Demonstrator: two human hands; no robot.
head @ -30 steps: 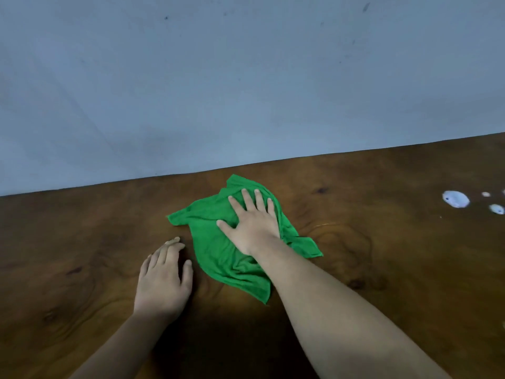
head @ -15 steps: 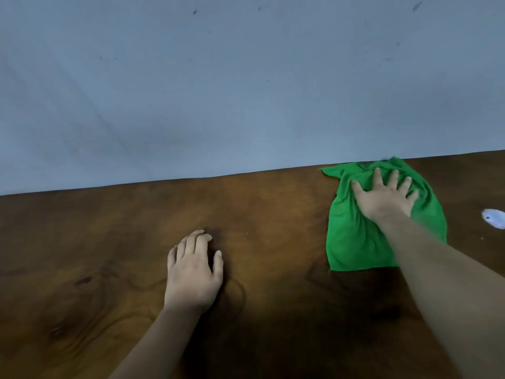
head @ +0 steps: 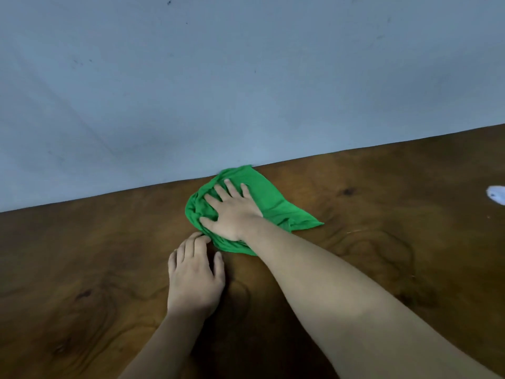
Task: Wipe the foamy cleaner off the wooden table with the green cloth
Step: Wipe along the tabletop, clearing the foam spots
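Observation:
The green cloth (head: 276, 206) lies bunched on the dark wooden table (head: 382, 255), close to the table's far edge by the wall. My right hand (head: 232, 212) presses flat on the cloth with fingers spread, covering its left half. My left hand (head: 195, 277) rests palm down on the bare wood just in front of the cloth, fingertips nearly touching its near edge, holding nothing. A white blob of foamy cleaner (head: 497, 198) sits on the table at the far right edge of view, well apart from the cloth.
A plain pale blue-grey wall (head: 246, 77) rises directly behind the table's far edge. The wood shows dark knots and grain rings around both hands.
My right hand swept the cloth right toward the foam, then back left; it now sits bunched near my left hand, closer to the wall. My left hand stayed planted.

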